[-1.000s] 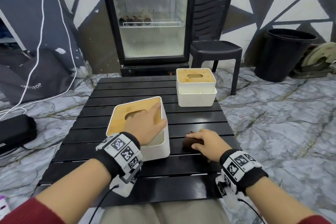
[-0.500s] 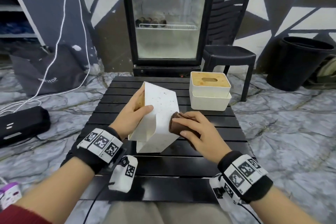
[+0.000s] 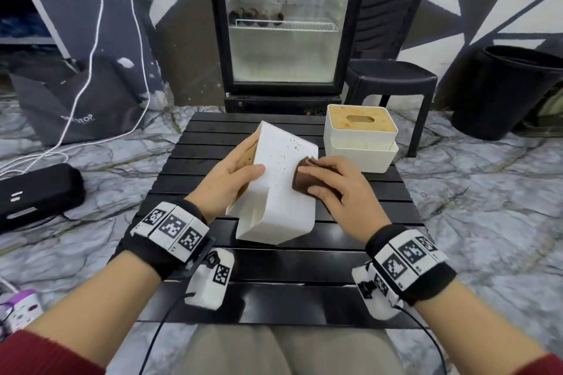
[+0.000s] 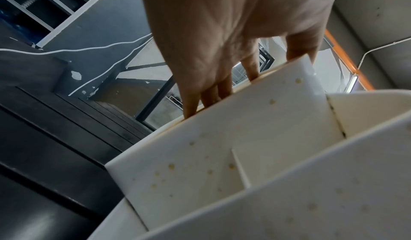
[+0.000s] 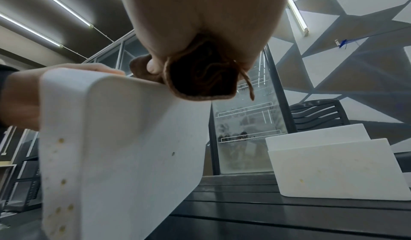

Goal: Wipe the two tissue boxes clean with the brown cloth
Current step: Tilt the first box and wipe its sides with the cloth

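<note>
A white tissue box (image 3: 281, 189) with a bamboo lid is tipped on its side over the black slatted table (image 3: 274, 298), its speckled wall facing up. My left hand (image 3: 231, 176) grips it, thumb on the white wall and fingers on the lid side; the same box (image 4: 233, 156) fills the left wrist view. My right hand (image 3: 332, 189) holds the folded brown cloth (image 3: 304, 181) against the box's right wall. In the right wrist view the cloth (image 5: 200, 75) touches the box's upper edge (image 5: 124, 138). A second tissue box (image 3: 361, 137) stands upright at the table's far right.
A glass-door fridge (image 3: 283, 24) stands behind the table, with a black plastic chair (image 3: 393, 76) to its right and a black bin (image 3: 505, 91) further right. A black case (image 3: 36, 192) and white cables (image 3: 91, 70) lie on the marble floor at left.
The near box, flat on the table a second ago, is now lifted and tipped by my left hand. My right hand took the cloth off the table and brought it against the box's side.
</note>
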Action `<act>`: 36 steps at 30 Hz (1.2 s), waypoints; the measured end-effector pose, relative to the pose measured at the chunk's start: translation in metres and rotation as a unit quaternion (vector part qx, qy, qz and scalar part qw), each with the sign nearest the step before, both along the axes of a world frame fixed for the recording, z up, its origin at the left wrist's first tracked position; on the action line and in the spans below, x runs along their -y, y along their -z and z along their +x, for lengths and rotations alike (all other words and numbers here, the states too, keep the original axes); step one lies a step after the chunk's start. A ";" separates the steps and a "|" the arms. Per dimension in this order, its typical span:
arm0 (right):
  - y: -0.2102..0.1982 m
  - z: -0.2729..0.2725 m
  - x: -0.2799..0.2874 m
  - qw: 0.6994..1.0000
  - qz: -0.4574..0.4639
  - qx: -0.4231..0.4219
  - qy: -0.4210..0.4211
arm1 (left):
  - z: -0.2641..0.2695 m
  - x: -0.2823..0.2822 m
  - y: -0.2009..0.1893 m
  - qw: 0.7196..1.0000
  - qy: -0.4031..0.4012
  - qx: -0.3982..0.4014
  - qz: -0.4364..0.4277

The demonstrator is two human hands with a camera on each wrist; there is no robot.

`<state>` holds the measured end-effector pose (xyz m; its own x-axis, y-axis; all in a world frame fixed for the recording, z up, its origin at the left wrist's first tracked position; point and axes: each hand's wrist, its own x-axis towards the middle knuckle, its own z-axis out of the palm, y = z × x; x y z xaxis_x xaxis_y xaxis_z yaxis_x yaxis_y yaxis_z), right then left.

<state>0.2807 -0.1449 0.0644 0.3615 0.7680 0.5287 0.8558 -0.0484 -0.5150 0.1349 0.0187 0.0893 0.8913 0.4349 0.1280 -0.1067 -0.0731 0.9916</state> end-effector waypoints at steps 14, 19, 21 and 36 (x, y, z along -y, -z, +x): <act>-0.015 0.034 -0.022 0.999 -0.008 -0.024 0.023 | -0.003 -0.007 0.008 0.998 0.047 -0.014 0.026; -0.026 0.040 -0.024 0.997 -0.042 -0.050 0.037 | -0.004 -0.003 0.007 0.997 0.058 -0.016 0.038; -0.031 0.043 -0.024 0.996 -0.044 -0.046 0.059 | -0.006 -0.001 0.008 0.997 0.068 -0.014 0.047; -0.002 -0.037 0.010 0.997 0.011 0.056 -0.046 | -0.005 -0.011 0.009 1.000 0.011 0.008 0.025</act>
